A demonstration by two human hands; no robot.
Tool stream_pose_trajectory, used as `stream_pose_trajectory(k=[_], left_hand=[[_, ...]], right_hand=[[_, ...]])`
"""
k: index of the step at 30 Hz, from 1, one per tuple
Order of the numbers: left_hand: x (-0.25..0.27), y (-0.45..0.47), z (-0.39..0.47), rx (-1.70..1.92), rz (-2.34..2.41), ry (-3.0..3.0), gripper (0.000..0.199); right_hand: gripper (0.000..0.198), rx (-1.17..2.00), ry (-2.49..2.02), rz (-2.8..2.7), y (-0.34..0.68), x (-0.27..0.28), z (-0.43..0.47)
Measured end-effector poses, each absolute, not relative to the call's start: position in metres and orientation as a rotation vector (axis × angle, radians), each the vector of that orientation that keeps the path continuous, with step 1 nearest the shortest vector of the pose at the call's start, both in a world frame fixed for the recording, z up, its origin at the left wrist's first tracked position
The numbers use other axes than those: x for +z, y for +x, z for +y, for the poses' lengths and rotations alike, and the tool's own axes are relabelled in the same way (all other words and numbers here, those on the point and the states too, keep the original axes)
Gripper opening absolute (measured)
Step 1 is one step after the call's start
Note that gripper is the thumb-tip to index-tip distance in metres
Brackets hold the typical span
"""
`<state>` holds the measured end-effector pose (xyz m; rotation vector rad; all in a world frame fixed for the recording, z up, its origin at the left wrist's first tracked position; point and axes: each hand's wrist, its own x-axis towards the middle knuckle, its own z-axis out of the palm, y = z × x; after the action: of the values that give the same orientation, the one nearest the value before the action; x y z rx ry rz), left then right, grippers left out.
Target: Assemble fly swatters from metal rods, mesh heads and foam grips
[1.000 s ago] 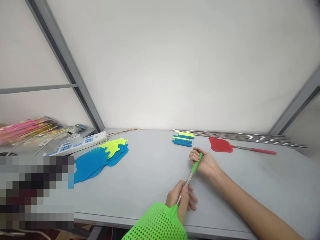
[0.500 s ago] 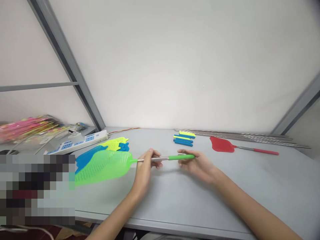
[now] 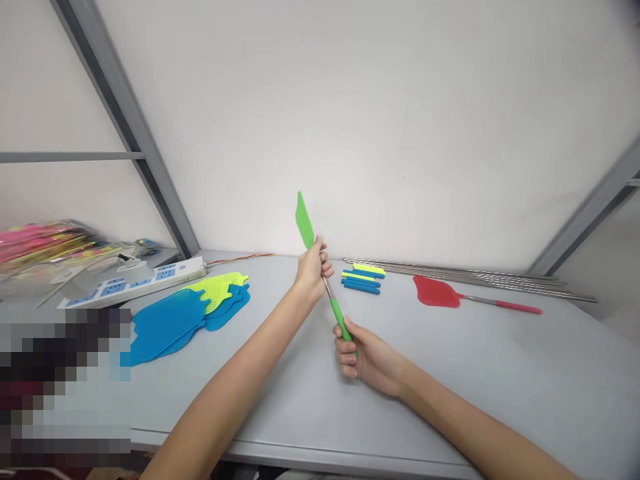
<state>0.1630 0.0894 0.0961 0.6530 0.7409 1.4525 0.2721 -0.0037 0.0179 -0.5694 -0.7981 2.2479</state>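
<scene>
A green fly swatter (image 3: 338,316) is held up over the table, its head pointing away from me and seen nearly edge-on. My left hand (image 3: 314,268) is closed around the metal rod just below the green head. My right hand (image 3: 361,350) wraps round the green grip at the near end. To the left lie blue swatter heads (image 3: 170,323) and yellow swatter heads (image 3: 218,291), partly overlapping. Beyond my right hand are several blue and yellow grip sleeves (image 3: 364,280). A red fly swatter (image 3: 437,293) rests on the table at the right.
Thin metal rods (image 3: 475,272) lie along the wall at the back right. A white power strip (image 3: 135,283) sits at the left, with packed colourful items (image 3: 45,250) behind it. The grey table (image 3: 300,407) ends at a front edge near me. Pixelation hides the lower left.
The green swatter has swung from lying sideways, head to the left, to pointing upward and away. My left hand has risen; my right hand has moved lower and closed round the grip.
</scene>
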Motion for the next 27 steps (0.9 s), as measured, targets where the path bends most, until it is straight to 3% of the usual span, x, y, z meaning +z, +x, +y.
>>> stream_pose_trajectory(k=[5,9,14,27], left_hand=[[0.091,0.191,0.101,1.151,0.481,0.811,0.031],[0.067,0.198,0.115,1.035,0.412,0.567,0.03],[0.038,0.193,0.12,1.065,0.456,0.455,0.033],[0.035,0.197,0.106,1.104,0.382,0.429,0.031]], right_hand=[[0.033,2.099,-0.551,-0.685,0.268,0.005,-0.003],[0.033,2.106,-0.544,-0.589,0.272,-0.001,-0.001],[0.03,2.155,-0.631,-0.503,0.276,-0.005,0.003],[0.031,2.091,-0.668,-0.453,0.277,-0.007,0.0]])
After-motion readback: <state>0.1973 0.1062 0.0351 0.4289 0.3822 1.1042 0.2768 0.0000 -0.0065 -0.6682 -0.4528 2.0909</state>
